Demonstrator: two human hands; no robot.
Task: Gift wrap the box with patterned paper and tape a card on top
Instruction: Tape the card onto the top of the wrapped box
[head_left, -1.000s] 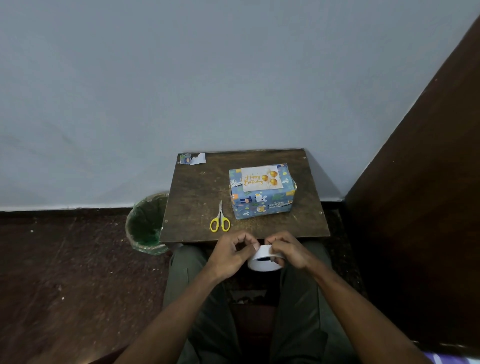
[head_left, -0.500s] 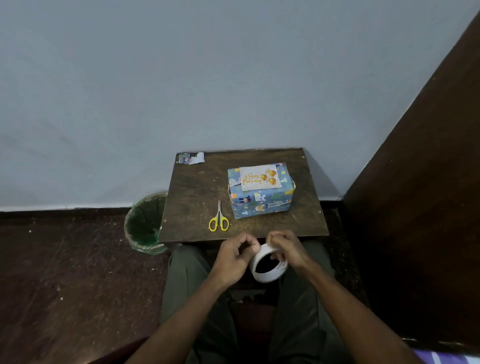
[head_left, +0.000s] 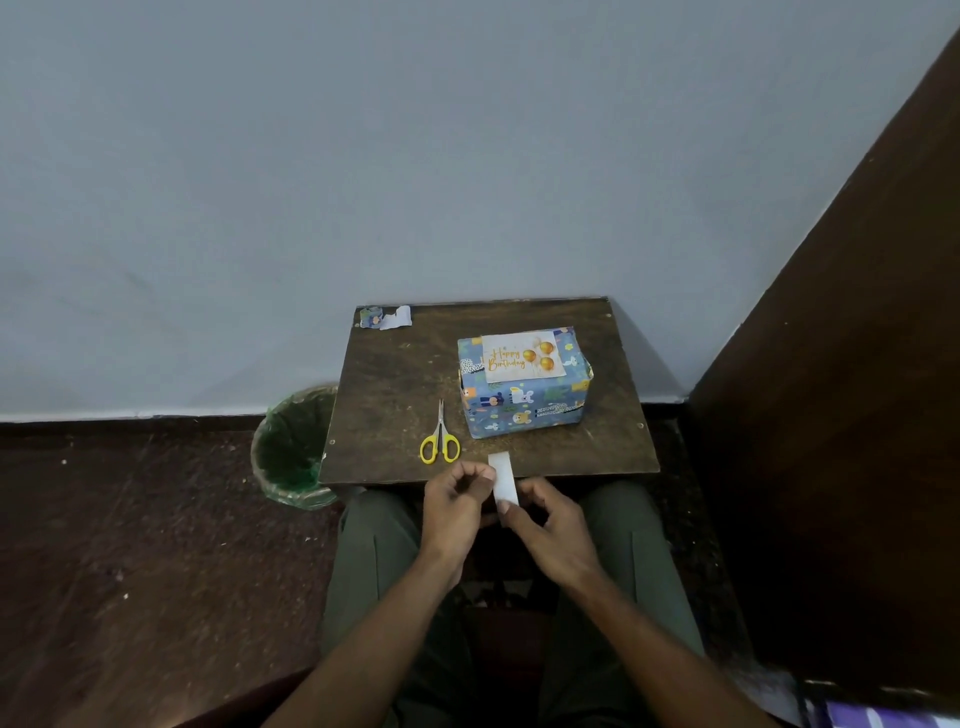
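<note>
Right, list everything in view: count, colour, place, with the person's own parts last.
wrapped box: one, blue patterned paper, on the table's right half.
card: one, white with gold lettering and balloons, on top of the box.
scissors: one, yellow handles, closed, left of the box.
tape roll: one, white, seen edge-on, at the table's near edge, between both hands.
paper scraps: a few, blue and white, far left corner.
table: one, dark brown.
bin: one, green liner, on the floor left of the table.
left hand: fingers curled against the roll.
right hand: holds the roll.
</note>
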